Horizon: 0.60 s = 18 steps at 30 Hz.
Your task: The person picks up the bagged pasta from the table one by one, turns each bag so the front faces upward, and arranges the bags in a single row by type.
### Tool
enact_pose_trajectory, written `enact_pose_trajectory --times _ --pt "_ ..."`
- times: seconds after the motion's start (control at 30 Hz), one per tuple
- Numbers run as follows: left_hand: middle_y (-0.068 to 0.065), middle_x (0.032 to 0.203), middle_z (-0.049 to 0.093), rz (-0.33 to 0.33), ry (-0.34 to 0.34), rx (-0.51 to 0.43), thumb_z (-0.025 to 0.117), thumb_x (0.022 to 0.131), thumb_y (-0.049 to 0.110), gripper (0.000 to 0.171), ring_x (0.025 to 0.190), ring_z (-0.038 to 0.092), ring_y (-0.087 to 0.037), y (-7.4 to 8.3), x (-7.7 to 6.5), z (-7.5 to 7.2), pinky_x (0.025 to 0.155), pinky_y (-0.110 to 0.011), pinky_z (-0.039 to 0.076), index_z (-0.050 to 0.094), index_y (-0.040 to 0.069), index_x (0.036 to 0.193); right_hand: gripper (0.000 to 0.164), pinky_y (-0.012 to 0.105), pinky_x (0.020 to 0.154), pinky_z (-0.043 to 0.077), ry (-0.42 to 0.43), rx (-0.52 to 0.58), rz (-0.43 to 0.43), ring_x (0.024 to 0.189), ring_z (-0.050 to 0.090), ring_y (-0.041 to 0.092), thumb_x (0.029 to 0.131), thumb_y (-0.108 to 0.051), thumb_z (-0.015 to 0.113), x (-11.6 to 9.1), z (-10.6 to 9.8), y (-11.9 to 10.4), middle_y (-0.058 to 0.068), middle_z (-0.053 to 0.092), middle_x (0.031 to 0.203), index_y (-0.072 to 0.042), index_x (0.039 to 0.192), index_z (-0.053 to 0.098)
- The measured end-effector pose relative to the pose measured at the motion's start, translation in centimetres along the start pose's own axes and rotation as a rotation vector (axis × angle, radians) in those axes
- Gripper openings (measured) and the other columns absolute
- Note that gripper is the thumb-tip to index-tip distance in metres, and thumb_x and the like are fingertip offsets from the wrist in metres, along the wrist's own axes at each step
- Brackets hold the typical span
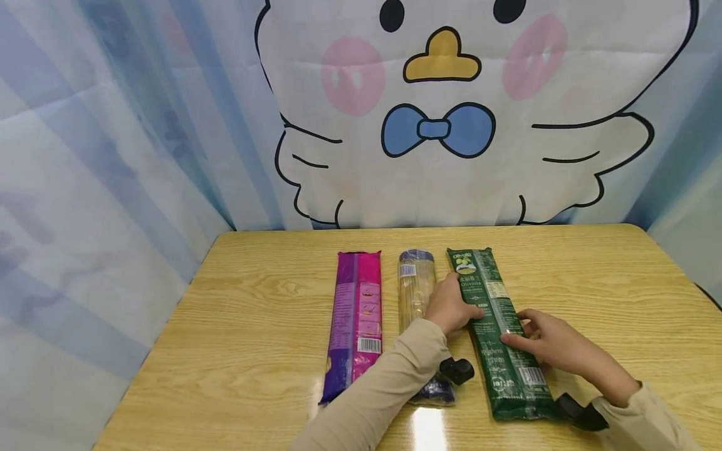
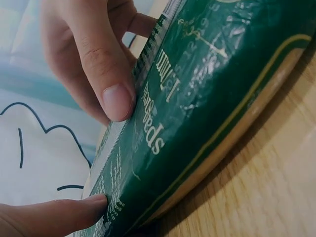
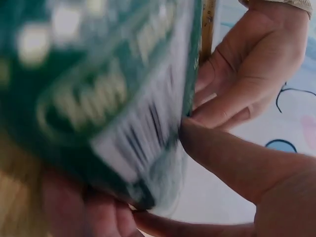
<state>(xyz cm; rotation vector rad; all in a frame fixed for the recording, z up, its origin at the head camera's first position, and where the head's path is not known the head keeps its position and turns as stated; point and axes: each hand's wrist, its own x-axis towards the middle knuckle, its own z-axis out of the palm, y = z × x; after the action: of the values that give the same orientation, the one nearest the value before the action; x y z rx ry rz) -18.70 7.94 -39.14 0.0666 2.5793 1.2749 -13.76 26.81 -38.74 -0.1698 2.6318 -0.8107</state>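
A long green spaghetti packet (image 1: 502, 369) lies tilted slightly on the table, its printed back with a barcode facing up. My left hand (image 1: 449, 304) grips its left edge near the upper half, thumb on top. Lower down, my right hand (image 1: 555, 341) holds the right edge, with its thumb on the face. The right wrist view shows that hand's fingers (image 3: 106, 212) curled beneath the packet (image 3: 143, 123). Beside my left hand is a clear packet of pale noodles (image 1: 416, 288), partly hidden by the forearm. Further left lies a pink and purple packet (image 1: 355, 313), its lower end partly covered by the sleeve.
The packets lie side by side on a wooden table (image 1: 254, 326). Behind its far edge hangs a curtain (image 1: 434, 181) with a cartoon bird and blue bow. Each wrist carries a black camera mount (image 1: 457, 371). Light glares off the near edge.
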Motion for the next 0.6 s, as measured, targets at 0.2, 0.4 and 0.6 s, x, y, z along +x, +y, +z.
enact_pose_trajectory --times 0.2,0.4,0.6 --pt "-0.008 0.133 0.061 0.005 0.020 0.005 0.088 0.076 0.021 0.078 0.118 0.060 -0.027 -0.08 -0.05 0.10 0.095 -0.038 0.053 0.049 0.011 0.143 0.083 0.037 0.064 0.060 -0.064 0.131 0.046 0.090 0.065 0.026 0.097 -0.042 0.063 -0.34 -0.27 0.35 0.026 0.058 0.111 0.022 0.139 0.032" --pt "-0.008 0.132 0.062 -0.003 0.036 0.001 0.089 0.075 0.022 0.076 0.118 0.060 -0.026 -0.05 -0.14 0.24 0.095 -0.038 0.053 0.052 0.012 0.141 0.084 0.036 0.065 0.058 -0.050 0.151 0.038 0.093 0.065 0.026 0.095 -0.040 0.066 -0.39 -0.15 0.44 0.029 0.058 0.116 0.023 0.138 0.032" --pt "-0.006 0.119 0.066 0.023 0.040 -0.059 0.088 0.075 0.018 0.073 0.107 0.063 -0.024 -0.30 -0.25 0.21 0.086 -0.036 0.055 0.053 0.010 0.139 0.079 0.036 0.063 0.056 -0.026 0.198 0.011 0.093 0.065 0.026 0.096 -0.033 0.066 -0.39 -0.14 0.56 0.039 0.052 0.123 0.023 0.137 0.030"
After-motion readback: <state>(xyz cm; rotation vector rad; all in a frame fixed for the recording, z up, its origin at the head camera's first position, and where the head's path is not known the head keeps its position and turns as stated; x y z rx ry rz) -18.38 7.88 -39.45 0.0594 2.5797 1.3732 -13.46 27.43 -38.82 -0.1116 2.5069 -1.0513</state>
